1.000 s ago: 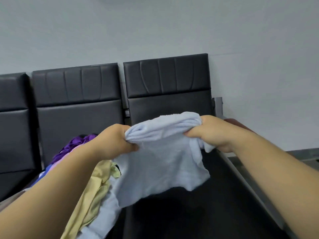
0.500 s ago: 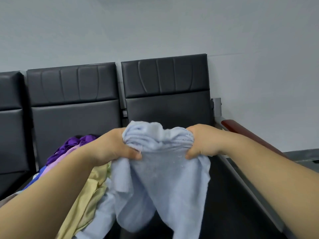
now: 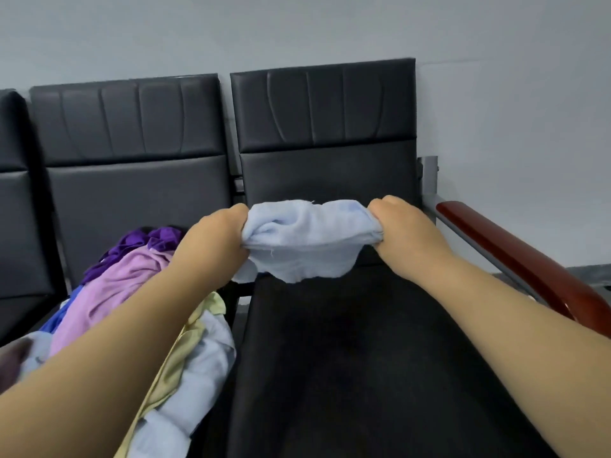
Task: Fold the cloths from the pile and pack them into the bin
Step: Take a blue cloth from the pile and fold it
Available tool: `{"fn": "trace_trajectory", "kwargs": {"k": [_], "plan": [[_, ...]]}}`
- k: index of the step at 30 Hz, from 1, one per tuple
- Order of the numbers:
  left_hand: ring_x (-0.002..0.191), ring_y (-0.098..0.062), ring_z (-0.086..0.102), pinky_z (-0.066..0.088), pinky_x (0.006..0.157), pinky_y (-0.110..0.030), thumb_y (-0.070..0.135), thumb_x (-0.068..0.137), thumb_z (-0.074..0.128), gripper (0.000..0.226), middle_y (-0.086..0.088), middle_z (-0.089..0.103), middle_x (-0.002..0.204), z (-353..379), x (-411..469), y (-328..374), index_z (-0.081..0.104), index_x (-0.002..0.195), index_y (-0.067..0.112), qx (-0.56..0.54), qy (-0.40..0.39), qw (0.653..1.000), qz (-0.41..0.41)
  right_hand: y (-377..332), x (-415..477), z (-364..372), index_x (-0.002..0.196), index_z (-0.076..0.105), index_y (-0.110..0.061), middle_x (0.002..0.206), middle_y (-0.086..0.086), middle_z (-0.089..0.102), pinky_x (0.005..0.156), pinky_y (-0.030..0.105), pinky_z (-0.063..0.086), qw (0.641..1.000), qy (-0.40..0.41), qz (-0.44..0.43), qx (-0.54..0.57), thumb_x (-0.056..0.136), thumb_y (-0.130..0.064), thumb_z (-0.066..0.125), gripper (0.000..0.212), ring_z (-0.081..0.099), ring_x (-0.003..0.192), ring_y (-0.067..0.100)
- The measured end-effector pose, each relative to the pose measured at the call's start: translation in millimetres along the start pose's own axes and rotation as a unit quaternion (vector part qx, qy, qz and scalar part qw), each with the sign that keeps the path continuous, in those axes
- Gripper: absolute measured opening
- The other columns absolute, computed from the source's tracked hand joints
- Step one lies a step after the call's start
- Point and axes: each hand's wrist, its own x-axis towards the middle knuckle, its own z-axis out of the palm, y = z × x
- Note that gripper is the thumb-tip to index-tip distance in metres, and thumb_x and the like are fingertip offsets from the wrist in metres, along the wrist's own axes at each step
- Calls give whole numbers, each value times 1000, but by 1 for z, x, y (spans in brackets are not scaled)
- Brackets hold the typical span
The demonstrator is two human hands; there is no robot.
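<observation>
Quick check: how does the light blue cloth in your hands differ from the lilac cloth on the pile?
The light blue cloth is held in the air, stretched between the left hand and the right hand; the lilac cloth lies on the pile. The light blue cloth is bunched into a short band; the lilac cloth sprawls crumpled. Neither is neatly folded yet.

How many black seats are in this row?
3. The left seat is cut off at the frame's edge; the middle seat bears the cloth pile; the right seat lies below the held light blue cloth. More may hide beyond the left edge.
</observation>
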Motion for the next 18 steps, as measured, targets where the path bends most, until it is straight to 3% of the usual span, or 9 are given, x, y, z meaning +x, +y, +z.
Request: {"fn": "trace_trajectory", "kwargs": {"k": [2, 5, 8, 12, 14, 16, 18], "plan": [[70, -26, 64, 52, 62, -38, 17, 67, 67, 29, 0, 63, 79, 12, -15, -2, 52, 93, 18, -14, -55, 998, 1, 2, -13, 8, 74, 41, -22, 80, -2, 51, 55, 29, 36, 998, -54, 19, 21, 95, -8, 57, 30, 48, 65, 14], [75, -25, 64, 54, 69, -41, 24, 68, 65, 30, 0, 63, 80, 53, -43, -17, 52, 94, 19, -90, -163, 982, 20, 9, -41, 38, 83, 57, -14, 62, 2, 66, 64, 36, 52, 962, -266, 38, 53, 90, -16, 66, 12, 61, 61, 18], [80, -21, 62, 50, 72, -37, 26, 67, 82, 37, 3, 63, 85, 95, -75, -25, 52, 89, 21, -118, -326, 938, 16, 19, -73, 79, 88, 61, -18, 78, 7, 73, 69, 43, 57, 897, -422, 96, 84, 71, -39, 81, 33, 68, 71, 24], [68, -14, 45, 39, 65, -35, 41, 72, 83, 47, 5, 50, 76, 127, -89, -29, 43, 81, 17, -56, -478, 877, 8, 25, -89, 111, 81, 49, -17, 81, 3, 52, 59, 34, 41, 871, -467, 123, 91, 73, -40, 86, 44, 51, 68, 20], [65, -13, 43, 36, 63, -31, 56, 71, 81, 54, 6, 45, 72, 132, -84, -32, 43, 77, 18, -91, -470, 878, -12, 22, -85, 112, 80, 48, -18, 79, 2, 47, 57, 33, 39, 874, -450, 140, 119, 69, -49, 86, 50, 46, 66, 18], [67, -12, 49, 43, 68, -32, 73, 74, 70, 58, 8, 51, 70, 139, -81, -30, 52, 73, 18, -170, -424, 888, -50, 18, -82, 117, 80, 55, -18, 78, 0, 53, 61, 34, 45, 880, -426, 147, 152, 64, -69, 81, 60, 51, 67, 17], [67, -13, 49, 43, 69, -31, 71, 86, 60, 56, 9, 51, 67, 152, -81, -24, 51, 65, 20, -202, -381, 898, -86, 14, -80, 128, 89, 66, -22, 89, -3, 64, 75, 35, 53, 883, -413, 155, 162, 67, -82, 70, 64, 61, 79, 17]]}}
